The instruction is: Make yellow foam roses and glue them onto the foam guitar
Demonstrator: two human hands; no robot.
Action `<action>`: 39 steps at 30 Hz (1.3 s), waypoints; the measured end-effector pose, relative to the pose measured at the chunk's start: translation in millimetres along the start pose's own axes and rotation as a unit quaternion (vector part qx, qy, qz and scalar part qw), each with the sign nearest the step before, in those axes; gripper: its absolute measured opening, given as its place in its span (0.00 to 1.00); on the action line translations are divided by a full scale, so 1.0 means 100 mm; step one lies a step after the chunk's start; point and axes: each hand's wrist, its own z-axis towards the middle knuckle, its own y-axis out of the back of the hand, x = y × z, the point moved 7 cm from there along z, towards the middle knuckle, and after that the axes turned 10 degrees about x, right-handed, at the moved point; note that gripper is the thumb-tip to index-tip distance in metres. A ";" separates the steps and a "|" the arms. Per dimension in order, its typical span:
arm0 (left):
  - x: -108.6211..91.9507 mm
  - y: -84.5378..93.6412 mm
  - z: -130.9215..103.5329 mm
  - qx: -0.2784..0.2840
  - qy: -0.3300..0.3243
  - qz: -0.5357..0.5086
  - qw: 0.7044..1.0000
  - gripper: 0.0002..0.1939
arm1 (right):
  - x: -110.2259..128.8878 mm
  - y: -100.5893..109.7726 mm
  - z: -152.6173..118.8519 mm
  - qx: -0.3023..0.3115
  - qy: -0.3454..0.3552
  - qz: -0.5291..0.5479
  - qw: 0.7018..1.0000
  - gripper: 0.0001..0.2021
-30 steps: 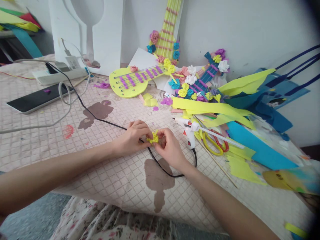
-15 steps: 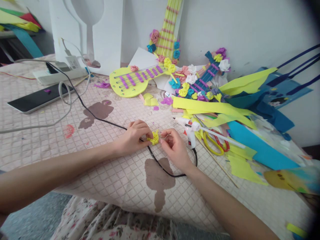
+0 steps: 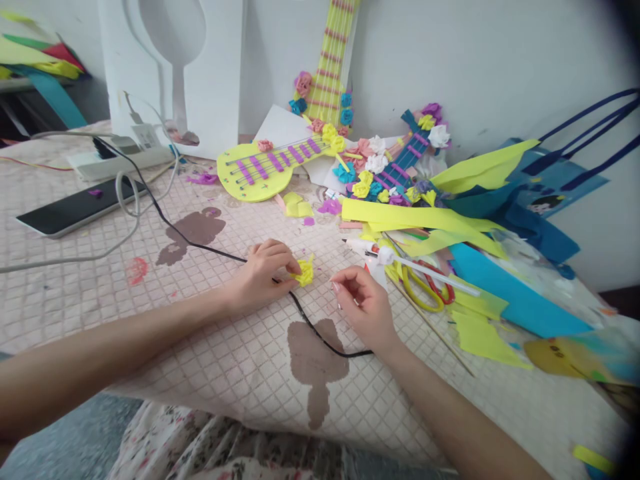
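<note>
My left hand (image 3: 271,273) pinches a small crumpled yellow paper flower (image 3: 305,272) between thumb and fingertips, just above the quilted cloth. My right hand (image 3: 364,303) is a short way to the right of the flower, apart from it. Its fingers are curled in, with thumb and index finger close together; whatever may be between them is too small to name. A white glue gun (image 3: 367,249) with a long glue stick in its back lies beyond my right hand, which partly covers it. The gun's black cord (image 3: 315,323) runs under my left hand.
A yellow paper guitar (image 3: 257,175) and a blue paper guitar (image 3: 405,163) with paper flowers lie at the back. Scissors (image 3: 423,293), a thin stick (image 3: 433,327) and paper strips (image 3: 415,217) crowd the right. On the left are a phone (image 3: 75,207) and a power strip (image 3: 120,160).
My right hand has drawn back from the yellow paper flower, to the right and slightly toward me. My left hand still holds the flower in nearly the same place. The view has shifted slightly.
</note>
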 end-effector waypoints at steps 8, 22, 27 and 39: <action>-0.01 0.12 0.06 -0.014 0.004 0.015 1.000 0.03 | -0.06 -0.01 0.02 0.002 -0.028 0.009 1.000 0.03; -0.21 0.31 0.25 -0.050 -0.046 0.070 0.995 0.03 | -0.08 -0.10 0.03 0.038 -0.041 -0.012 0.998 0.03; -0.14 0.27 0.16 -0.036 -0.037 0.055 0.997 0.02 | -0.11 -0.11 0.05 0.057 -0.046 -0.030 0.997 0.03; -0.09 0.19 0.12 -0.003 -0.027 0.037 0.999 0.04 | -0.19 -0.10 0.07 0.051 -0.076 -0.032 0.995 0.04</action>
